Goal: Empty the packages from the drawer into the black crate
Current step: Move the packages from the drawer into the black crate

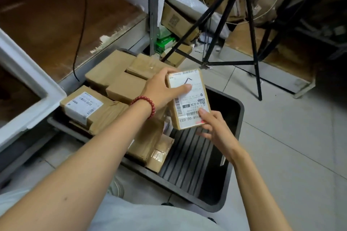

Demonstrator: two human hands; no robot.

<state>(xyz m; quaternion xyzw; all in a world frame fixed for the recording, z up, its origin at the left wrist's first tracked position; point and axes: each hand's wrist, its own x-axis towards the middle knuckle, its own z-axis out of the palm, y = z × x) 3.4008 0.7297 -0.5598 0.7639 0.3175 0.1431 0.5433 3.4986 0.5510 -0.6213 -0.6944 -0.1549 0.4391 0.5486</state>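
A small cardboard package (pixel 195 103) with a white shipping label is held up over the black crate (pixel 234 142). My left hand (pixel 161 90), with a red bead bracelet on its wrist, grips the package's upper left side, thumb on the label. My right hand (pixel 216 127) holds its lower edge with the fingertips. The low open drawer (pixel 56 124) at the left carries several brown packages (pixel 120 80), one with a white label (pixel 84 107). Two or three brown packages (pixel 150 148) lie in the crate's left part; its ribbed floor shows on the right.
A black tripod (pixel 244 24) stands on the tiled floor behind the crate. A white foam box (pixel 24 84) sits at the left edge. A wooden shelf board (pixel 62 24) with a black cable lies above the drawer. Cartons and green boxes (pixel 165 41) crowd the back.
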